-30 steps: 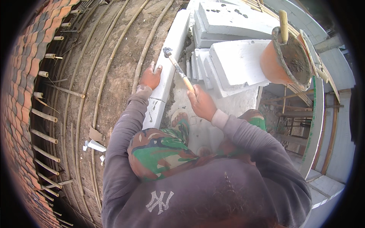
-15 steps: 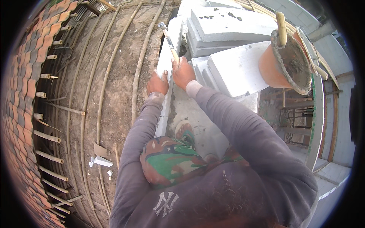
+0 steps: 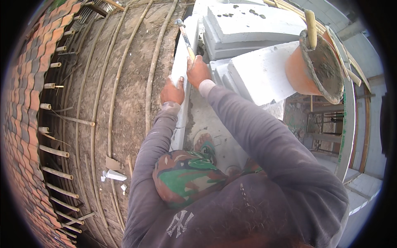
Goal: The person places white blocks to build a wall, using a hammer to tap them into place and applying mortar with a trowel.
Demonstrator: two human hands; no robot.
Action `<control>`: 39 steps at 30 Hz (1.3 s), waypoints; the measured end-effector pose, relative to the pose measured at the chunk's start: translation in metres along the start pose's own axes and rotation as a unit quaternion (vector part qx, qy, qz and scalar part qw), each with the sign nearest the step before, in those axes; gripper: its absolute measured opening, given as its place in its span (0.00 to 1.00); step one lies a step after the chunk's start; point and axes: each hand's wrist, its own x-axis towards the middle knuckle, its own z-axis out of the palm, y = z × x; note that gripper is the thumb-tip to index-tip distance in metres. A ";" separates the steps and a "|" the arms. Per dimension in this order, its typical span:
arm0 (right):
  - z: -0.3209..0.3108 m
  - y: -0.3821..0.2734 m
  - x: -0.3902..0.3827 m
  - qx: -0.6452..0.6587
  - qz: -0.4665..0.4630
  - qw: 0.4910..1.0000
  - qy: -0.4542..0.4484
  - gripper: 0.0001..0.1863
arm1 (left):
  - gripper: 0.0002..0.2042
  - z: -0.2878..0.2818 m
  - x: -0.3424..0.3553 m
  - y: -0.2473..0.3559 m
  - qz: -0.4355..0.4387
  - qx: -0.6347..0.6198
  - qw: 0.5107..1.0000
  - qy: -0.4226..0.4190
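A hammer (image 3: 186,40) with a pale wooden grip and a metal head is in my right hand (image 3: 199,72), its fingers wrapped round the grip. The head lies over the far part of a narrow white lightweight block (image 3: 179,68) set along the wall's left edge. My left hand (image 3: 172,91) grips this block just nearer to me, thumb on top and fingers toward the outer side. Part of the block is hidden under my hands and left sleeve.
Stacked white blocks (image 3: 254,25) stand ahead on the right. An orange bucket (image 3: 300,70) holds grey mortar, with a wooden-handled tool (image 3: 310,29) at its rim. Left are bamboo poles (image 3: 111,78) over a drop and a tiled roof (image 3: 22,111). My sandalled foot (image 3: 203,140) is on the wall.
My right hand and the hammer have moved slightly forward along the block. The left hand keeps its place on the block, and the whole view has shifted a little.
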 end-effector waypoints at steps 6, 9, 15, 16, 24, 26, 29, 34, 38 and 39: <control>-0.004 0.002 0.009 -0.015 0.039 0.999 -0.009 0.22 | 0.28 0.003 0.004 -0.004 -0.003 0.009 1.000 0.002; -0.005 0.002 0.009 -0.020 0.030 0.999 -0.012 0.22 | 0.28 0.005 0.004 -0.009 -0.005 0.006 1.000 0.009; -0.003 0.001 0.012 -0.024 0.028 0.999 -0.009 0.22 | 0.26 0.009 0.005 -0.013 0.011 -0.001 1.000 0.027; -0.003 0.005 0.015 -0.031 0.034 0.999 -0.012 0.22 | 0.26 0.009 0.005 -0.011 0.008 0.001 1.000 0.022; -0.006 -0.009 0.012 -0.047 0.020 0.999 -0.004 0.23 | 0.27 0.008 0.006 -0.015 0.011 -0.004 1.000 0.017; -0.006 0.000 0.024 -0.052 0.032 0.998 -0.013 0.23 | 0.28 0.009 0.005 -0.011 0.023 -0.010 0.999 0.020; -0.003 0.000 0.032 -0.042 0.031 0.999 -0.013 0.23 | 0.29 0.009 0.006 -0.012 0.008 0.023 0.999 0.020; 0.005 -0.003 0.039 -0.034 0.012 0.999 0.009 0.24 | 0.30 0.006 0.007 -0.015 0.006 0.006 1.000 0.025; 0.001 0.003 0.064 -0.037 0.016 0.999 -0.005 0.24 | 0.30 0.008 0.006 -0.010 0.012 -0.012 1.000 0.011; 0.001 -0.004 0.066 -0.035 0.010 0.999 -0.006 0.25 | 0.29 0.007 0.007 -0.011 0.003 -0.005 1.000 0.010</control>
